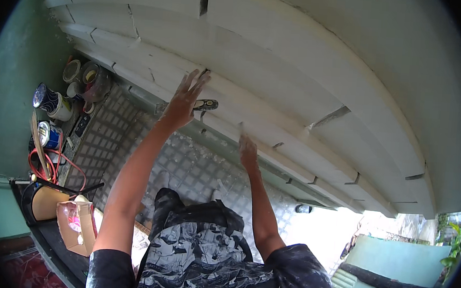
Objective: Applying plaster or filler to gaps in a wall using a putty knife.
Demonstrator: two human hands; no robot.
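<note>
A dark-handled scraper (205, 104) crosses the left hand (180, 107), gripped with fingers extended at the white stepped moulding (271, 112); the palm hides its middle. The right hand (248, 153) is near a lower ledge, its grip impossible to tell; buckets (60, 109) and an open cardboard box (84, 224) stand leftward, the forearm just overlapping the box.

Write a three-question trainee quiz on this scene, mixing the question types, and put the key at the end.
1. Short answer: what tool does the left hand hold?
2. True or false: the cardboard box is open.
3. Multiple choice: on which side of the picture are the buckets? A) right; B) left; C) centre.

Key: 1. a scraper; 2. true; 3. B.
</note>
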